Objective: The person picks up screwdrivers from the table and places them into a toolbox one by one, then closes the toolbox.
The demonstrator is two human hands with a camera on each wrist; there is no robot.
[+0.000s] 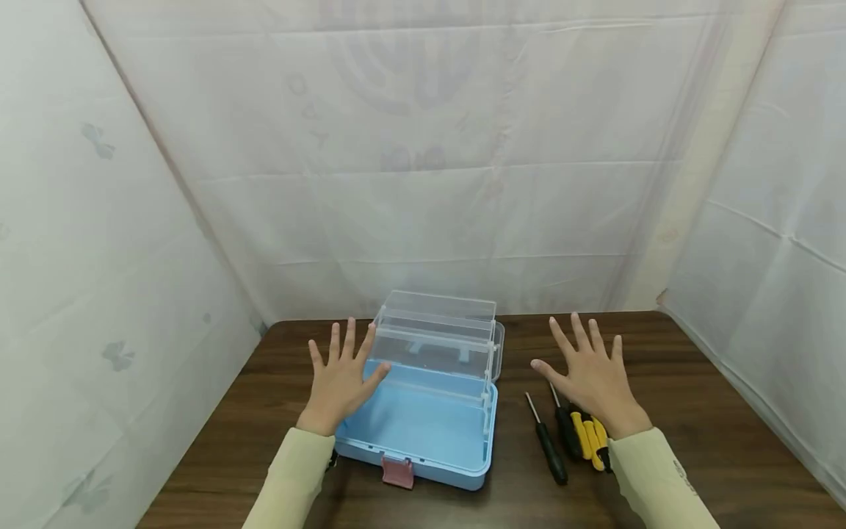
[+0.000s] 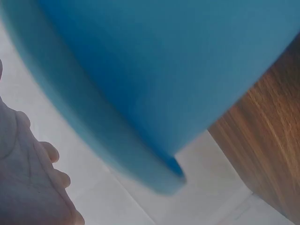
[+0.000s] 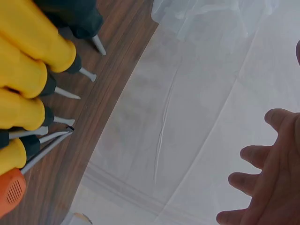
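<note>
My left hand is spread wide with straight fingers, raised at the left side of a light blue toolbox. The box's clear lid is up and its pink latch hangs down at the front. In the left wrist view the blue box wall fills most of the frame. My right hand is also spread, holding nothing, above several screwdrivers. One black screwdriver lies alone; yellow-handled screwdrivers lie partly under the right forearm. The right wrist view shows yellow handles closer up.
All of it stands on a dark brown wooden table. White sheeting hangs behind and at both sides. An orange-handled item shows at the left edge of the right wrist view. Something small and dark lies beside the left wrist.
</note>
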